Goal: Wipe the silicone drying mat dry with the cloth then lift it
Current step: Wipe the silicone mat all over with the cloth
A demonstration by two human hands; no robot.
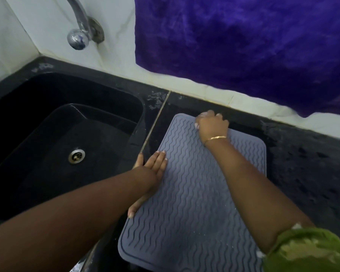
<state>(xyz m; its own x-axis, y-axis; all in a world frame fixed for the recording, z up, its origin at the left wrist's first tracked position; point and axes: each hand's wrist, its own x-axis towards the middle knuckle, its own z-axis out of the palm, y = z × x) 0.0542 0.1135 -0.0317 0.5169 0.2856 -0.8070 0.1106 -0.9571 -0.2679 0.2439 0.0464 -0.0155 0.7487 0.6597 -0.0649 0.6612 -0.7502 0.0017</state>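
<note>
A dark stone counter (294, 158) runs across the view, with a white tiled wall (114, 32) behind it. A large purple cloth (243, 46) hangs down over the wall on the right half, its lower edge ending just above the counter's back edge. Sunk into the counter on the left is a black sink (47, 107), with a round metal drain (76, 156) in its floor and a chrome tap (78, 26) curving down from the wall above it.

On the counter just right of the sink lies the grey silicone drying mat (194, 203), flat, ribbed with wavy lines, its long sides running away from the person; small pale specks (droplets or crumbs, I cannot tell which) dot its near right part.

The left hand (153, 167) lies flat at the mat's left edge, fingers straight and pressed together on the ribbed surface, thumb off the edge on the counter side. The right hand (211, 124) is at the mat's far edge near the far left corner, knuckles up and fingers curled down onto the rim; whether they pinch the edge or only press on it cannot be told. A thin gold bracelet (216, 138) circles the right wrist, and a green sleeve (306, 250) shows at the lower right.
</note>
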